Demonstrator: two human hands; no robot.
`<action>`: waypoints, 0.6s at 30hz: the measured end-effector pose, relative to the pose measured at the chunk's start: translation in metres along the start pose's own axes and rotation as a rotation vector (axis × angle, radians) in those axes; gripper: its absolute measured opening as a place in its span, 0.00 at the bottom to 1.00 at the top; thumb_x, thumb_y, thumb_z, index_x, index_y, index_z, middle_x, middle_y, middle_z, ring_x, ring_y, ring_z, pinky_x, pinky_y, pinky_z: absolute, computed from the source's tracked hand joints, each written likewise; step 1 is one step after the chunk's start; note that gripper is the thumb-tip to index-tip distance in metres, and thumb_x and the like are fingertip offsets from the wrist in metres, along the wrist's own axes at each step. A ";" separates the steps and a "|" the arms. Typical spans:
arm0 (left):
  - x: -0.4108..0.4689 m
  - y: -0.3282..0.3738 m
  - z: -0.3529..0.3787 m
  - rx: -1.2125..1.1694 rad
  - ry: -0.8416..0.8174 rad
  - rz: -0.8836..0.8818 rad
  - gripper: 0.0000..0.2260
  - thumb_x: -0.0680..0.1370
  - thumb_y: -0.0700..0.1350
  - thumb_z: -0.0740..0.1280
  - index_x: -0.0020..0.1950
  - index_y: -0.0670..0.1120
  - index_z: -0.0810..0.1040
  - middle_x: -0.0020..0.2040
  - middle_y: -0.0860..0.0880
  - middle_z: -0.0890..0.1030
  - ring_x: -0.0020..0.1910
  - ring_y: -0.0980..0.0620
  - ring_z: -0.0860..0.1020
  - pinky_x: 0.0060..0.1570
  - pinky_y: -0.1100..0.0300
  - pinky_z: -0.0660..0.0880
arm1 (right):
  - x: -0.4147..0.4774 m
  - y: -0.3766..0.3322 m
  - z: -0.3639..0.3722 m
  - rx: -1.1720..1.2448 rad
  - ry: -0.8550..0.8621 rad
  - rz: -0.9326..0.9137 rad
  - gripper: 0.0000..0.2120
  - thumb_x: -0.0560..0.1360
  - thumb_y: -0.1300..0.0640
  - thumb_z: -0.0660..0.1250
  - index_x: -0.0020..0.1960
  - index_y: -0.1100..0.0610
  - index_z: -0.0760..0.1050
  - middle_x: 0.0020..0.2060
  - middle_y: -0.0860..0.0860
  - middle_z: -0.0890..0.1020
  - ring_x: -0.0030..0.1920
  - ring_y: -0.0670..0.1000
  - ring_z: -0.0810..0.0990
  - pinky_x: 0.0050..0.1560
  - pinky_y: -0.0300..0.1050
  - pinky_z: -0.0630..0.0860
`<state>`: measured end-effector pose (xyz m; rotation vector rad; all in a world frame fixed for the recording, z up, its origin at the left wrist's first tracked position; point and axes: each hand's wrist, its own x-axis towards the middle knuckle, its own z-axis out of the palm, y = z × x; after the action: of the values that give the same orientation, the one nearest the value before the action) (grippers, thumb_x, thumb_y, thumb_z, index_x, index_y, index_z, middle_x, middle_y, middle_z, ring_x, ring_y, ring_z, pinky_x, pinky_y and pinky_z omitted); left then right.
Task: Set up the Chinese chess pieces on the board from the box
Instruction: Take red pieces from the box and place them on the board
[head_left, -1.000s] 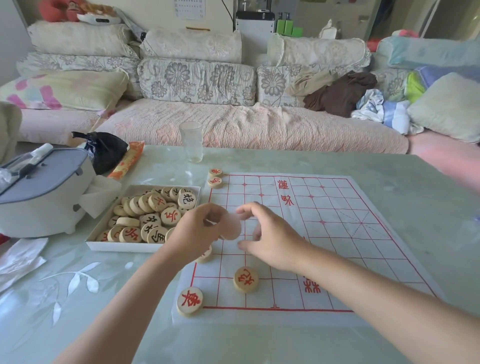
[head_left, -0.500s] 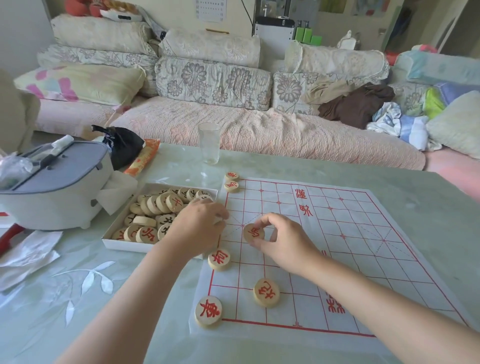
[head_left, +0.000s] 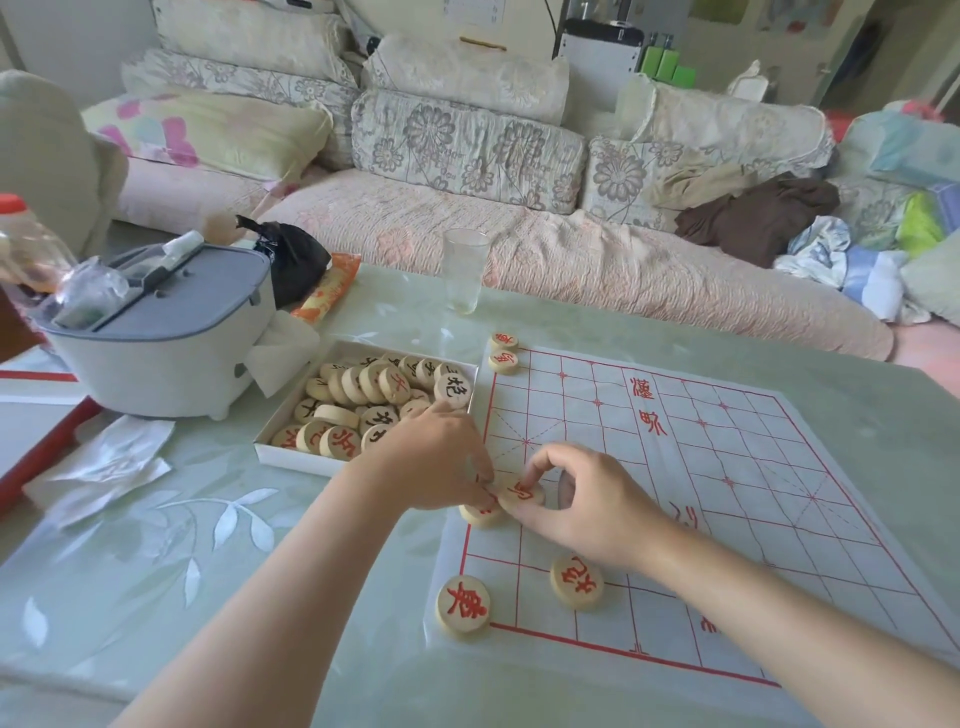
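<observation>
The paper board (head_left: 727, 441) with its red grid lies on the right of the table. A white box (head_left: 291, 457) with several wooden pieces sits at its left edge. Two red pieces (head_left: 503, 361) stand at the far left corner. One red piece (head_left: 462, 604) is at the near left corner and another (head_left: 576, 581) is a little inside it. My right hand (head_left: 587, 509) pinches a red piece (head_left: 521, 493), tilted against an edge piece (head_left: 480, 514). My left hand (head_left: 436, 462) has its fingertips down on that edge piece, and its grip is hidden.
A clear glass (head_left: 465, 270) stands beyond the board. A grey and white appliance (head_left: 156, 332), a black bag (head_left: 296, 254) and an orange packet (head_left: 330, 288) crowd the left. Crumpled plastic (head_left: 104, 467) lies near left. A sofa (head_left: 519, 249) runs behind the table.
My left hand passed a piece to the right, went back by the box, then came down onto the edge piece. My right hand brought its piece toward the board's left edge.
</observation>
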<state>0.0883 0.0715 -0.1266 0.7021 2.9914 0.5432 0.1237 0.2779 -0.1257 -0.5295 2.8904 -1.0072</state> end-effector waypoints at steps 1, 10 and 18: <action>-0.001 0.000 0.000 -0.004 0.003 0.003 0.10 0.69 0.59 0.73 0.49 0.61 0.83 0.53 0.61 0.74 0.57 0.57 0.65 0.56 0.60 0.63 | -0.005 -0.002 0.000 0.004 -0.025 -0.001 0.13 0.70 0.45 0.77 0.46 0.50 0.77 0.27 0.29 0.74 0.29 0.38 0.72 0.31 0.31 0.66; -0.045 -0.003 -0.006 -0.026 0.227 0.084 0.03 0.74 0.51 0.70 0.47 0.57 0.81 0.46 0.58 0.76 0.48 0.59 0.70 0.47 0.72 0.65 | -0.022 -0.017 0.017 -0.003 -0.112 0.075 0.19 0.64 0.34 0.77 0.44 0.45 0.79 0.33 0.29 0.79 0.31 0.34 0.75 0.34 0.32 0.67; -0.097 0.005 0.006 -0.166 -0.009 -0.038 0.10 0.68 0.61 0.70 0.46 0.60 0.78 0.44 0.63 0.78 0.42 0.62 0.76 0.41 0.67 0.73 | -0.031 -0.020 0.036 -0.118 0.001 0.032 0.16 0.66 0.32 0.73 0.44 0.41 0.78 0.46 0.38 0.83 0.47 0.42 0.79 0.43 0.39 0.72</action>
<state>0.1785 0.0354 -0.1365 0.6320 2.9009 0.7718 0.1637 0.2516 -0.1446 -0.4864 2.9632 -0.8371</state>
